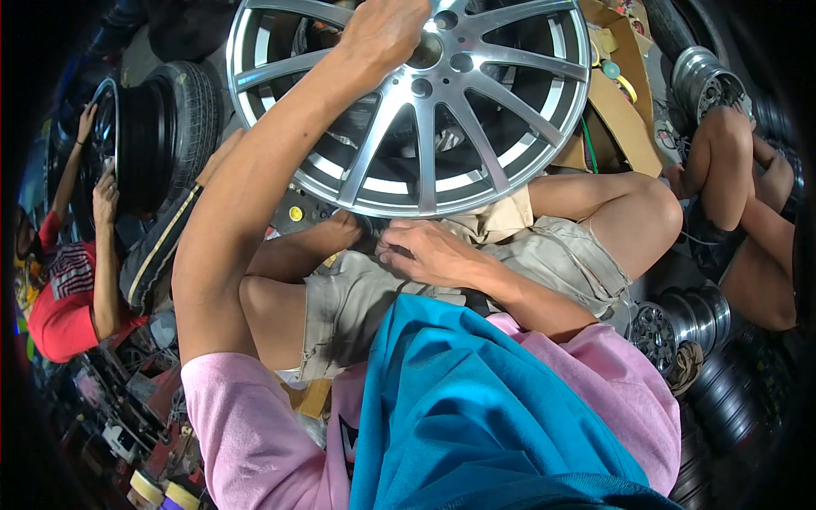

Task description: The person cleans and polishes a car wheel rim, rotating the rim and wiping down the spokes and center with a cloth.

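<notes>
A silver multi-spoke wheel rim point(426, 161) fills the top centre, its face towards the camera above my bent legs. My left hand point(387, 34) reaches over the spokes beside the centre hole; its fingers are mostly cut off by the top edge, so its grip is hidden. My right hand point(429, 253) is low over my lap, just below the rim's lower edge. Its fingers are curled together, and whatever they may hold is hidden. Beige cloth point(501, 217) lies between the rim and my grey shorts point(544, 259).
An open cardboard box point(620, 110) with tape rolls stands right of the rim. At the left, a person in red point(68, 297) has both hands at a wheel beside a tyre point(191, 119). Another person's bare legs point(722, 170) are at the right, near stacked rims point(676, 323).
</notes>
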Demonstrator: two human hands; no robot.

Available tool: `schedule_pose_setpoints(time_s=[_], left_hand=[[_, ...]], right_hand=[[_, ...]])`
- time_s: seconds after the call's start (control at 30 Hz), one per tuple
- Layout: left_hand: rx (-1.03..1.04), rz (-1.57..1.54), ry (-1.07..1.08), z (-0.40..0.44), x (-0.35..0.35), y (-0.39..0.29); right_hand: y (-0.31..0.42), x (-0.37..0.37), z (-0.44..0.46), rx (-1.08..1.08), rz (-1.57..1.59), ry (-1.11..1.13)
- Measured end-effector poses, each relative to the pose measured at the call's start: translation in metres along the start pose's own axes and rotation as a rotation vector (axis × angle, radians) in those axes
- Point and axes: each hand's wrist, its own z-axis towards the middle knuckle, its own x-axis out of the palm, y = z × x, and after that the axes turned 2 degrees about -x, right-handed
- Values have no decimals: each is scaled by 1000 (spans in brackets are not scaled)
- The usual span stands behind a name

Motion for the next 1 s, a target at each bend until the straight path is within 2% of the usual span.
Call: schedule_pose_setpoints(time_s=[0.27,0.33,0.4,0.53,0.63,0.7,0.87,1.0], left_hand=[[-8,7,36,-1,-11,-5],[53,-87,-45,-3,-25,-9],[-3,-30,40,-6,-42,-15],[106,-45,-77,-24,-57,-1],[45,-159,-10,-49,-89,-8],[-98,-303,105,-66,-106,-11],[-151,-373,187,-108,-145,-32],[-301,-566,298,-125,-171,-57]], right_hand=[[-3,5,-2,-27,43,-84],[-5,5,-2,-49,37,-56],[-6,4,-3,-47,23,-73],[-7,6,-5,-59,-6,-26],[-6,9,-5,-60,38,-60],[-3,8,-6,-64,30,-76],[5,4,-3,-74,38,-81],[33,-9,2,-36,94,-77]])
